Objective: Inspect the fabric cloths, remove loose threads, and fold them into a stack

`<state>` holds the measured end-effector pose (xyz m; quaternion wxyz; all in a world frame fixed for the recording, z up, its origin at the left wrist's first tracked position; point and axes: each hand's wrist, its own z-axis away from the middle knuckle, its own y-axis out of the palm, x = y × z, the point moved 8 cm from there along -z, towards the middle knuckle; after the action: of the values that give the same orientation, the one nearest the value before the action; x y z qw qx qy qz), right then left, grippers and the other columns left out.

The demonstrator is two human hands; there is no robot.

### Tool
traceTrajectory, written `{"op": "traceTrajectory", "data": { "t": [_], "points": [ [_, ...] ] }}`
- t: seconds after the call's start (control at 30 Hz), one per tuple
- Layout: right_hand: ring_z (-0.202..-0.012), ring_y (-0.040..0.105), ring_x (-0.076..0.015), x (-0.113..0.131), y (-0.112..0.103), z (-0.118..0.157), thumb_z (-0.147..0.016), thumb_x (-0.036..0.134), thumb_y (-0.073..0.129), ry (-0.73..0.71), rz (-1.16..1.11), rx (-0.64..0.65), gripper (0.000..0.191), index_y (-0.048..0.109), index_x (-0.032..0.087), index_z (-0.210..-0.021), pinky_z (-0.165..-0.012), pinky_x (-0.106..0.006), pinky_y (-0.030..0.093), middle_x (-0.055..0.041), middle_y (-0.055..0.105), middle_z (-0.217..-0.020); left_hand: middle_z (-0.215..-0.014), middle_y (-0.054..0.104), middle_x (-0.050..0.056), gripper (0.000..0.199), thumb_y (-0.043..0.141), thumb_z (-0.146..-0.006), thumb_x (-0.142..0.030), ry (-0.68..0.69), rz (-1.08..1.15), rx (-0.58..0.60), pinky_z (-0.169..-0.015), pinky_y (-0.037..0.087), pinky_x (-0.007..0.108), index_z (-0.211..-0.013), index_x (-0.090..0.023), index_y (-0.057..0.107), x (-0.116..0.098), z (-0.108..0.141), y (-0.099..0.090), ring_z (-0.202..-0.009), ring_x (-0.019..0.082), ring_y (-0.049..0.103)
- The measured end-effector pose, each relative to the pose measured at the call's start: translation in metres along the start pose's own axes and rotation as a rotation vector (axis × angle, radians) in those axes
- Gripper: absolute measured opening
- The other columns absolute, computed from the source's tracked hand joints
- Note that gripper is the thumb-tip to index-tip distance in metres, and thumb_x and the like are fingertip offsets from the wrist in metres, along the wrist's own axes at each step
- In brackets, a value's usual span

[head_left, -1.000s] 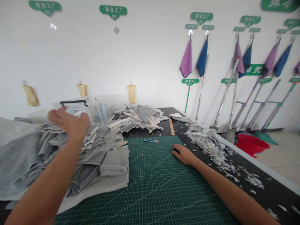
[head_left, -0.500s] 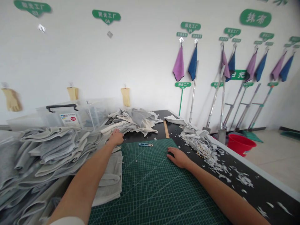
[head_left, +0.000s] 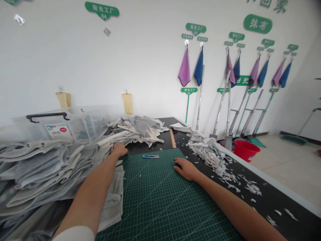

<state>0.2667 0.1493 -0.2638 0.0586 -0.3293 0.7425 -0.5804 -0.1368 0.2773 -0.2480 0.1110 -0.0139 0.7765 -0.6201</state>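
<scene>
Nearest, short of the fingers of both hands: green gridded cutting mat (head_left: 155,197), long axis running away from the body, far edge just past the fingertips. Left of it, short of the left fingers, a folded grey cloth (head_left: 110,214) overlaps the mat's left side. Further left, a deep grey cloth pile (head_left: 50,167), its folds mostly slanting from near left to far right; the left forearm crosses in front and hides part of it.

Left hand (head_left: 119,149) at the pile's far right edge, beside the mat's far left corner. Fingers bent, pointing away; no telling how wide they stand or whether they pinch cloth. Right hand (head_left: 187,169) palm down on the mat near its right edge, fingers loosely spread and pointing left, no hold on anything visible.

Between the two sets of fingers, slightly beyond the right: blue snips (head_left: 150,156) on the mat, long axis crosswise, metal tip to the right. Right of the right fingers, white shreds (head_left: 213,159) strewn over the black table (head_left: 265,201).

Past the fingers: wooden strip (head_left: 173,138) pointing away; a heap of pale cloths (head_left: 140,129) beyond the left fingers; clear bin (head_left: 72,118) behind the pile. Farther right, red bucket (head_left: 245,150). On the wall, yellow gloves (head_left: 127,103) and a purple cloth (head_left: 185,68).
</scene>
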Motion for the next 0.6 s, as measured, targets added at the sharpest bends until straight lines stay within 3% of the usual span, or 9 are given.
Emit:
{"op": "traceTrajectory", "data": {
  "t": [0.1, 0.23, 0.4, 0.6],
  "points": [
    [-0.118, 0.05, -0.0226, 0.001, -0.001, 0.0, -0.086, 0.04, 0.045, -0.002, 0.002, -0.002, 0.037, 0.061, 0.017, -0.109, -0.103, -0.036, 0.035, -0.0109, 0.056, -0.125, -0.131, 0.046, 0.013, 0.039, 0.056, -0.083, -0.026, 0.02, 0.045, -0.034, -0.101, 0.032, 0.05, -0.12, -0.015, 0.052, -0.006, 0.003, -0.004, -0.124, 0.028, 0.04],
    [-0.118, 0.05, -0.0229, 0.003, -0.002, 0.001, -0.086, 0.039, 0.046, 0.0, -0.002, -0.005, 0.035, 0.062, 0.017, -0.109, -0.103, -0.037, 0.036, -0.0108, 0.056, -0.125, -0.143, 0.035, 0.017, 0.055, 0.051, -0.075, -0.015, 0.064, 0.125, -0.091, -0.108, 0.018, 0.048, -0.13, -0.011, 0.046, -0.016, 0.004, -0.021, -0.131, 0.03, 0.032],
    [-0.117, 0.05, -0.0232, 0.003, -0.002, 0.002, -0.085, 0.038, 0.047, 0.0, -0.005, -0.01, 0.035, 0.062, 0.016, -0.108, -0.102, -0.037, 0.036, -0.011, 0.057, -0.125, -0.142, 0.038, 0.01, 0.061, 0.049, -0.072, -0.018, 0.156, 0.234, -0.196, -0.109, 0.022, 0.036, -0.133, -0.013, 0.044, -0.031, 0.004, -0.065, -0.131, 0.026, 0.033],
    [-0.116, 0.051, -0.0229, 0.004, -0.003, 0.002, -0.086, 0.038, 0.046, -0.012, 0.002, -0.014, 0.035, 0.062, 0.016, -0.108, -0.102, -0.036, 0.036, -0.0113, 0.057, -0.124, -0.138, 0.045, 0.006, 0.058, 0.046, -0.07, -0.014, 0.227, 0.359, -0.315, -0.107, 0.03, 0.035, -0.129, -0.015, 0.05, -0.039, 0.023, -0.124, -0.127, 0.025, 0.041]
  ]
}}
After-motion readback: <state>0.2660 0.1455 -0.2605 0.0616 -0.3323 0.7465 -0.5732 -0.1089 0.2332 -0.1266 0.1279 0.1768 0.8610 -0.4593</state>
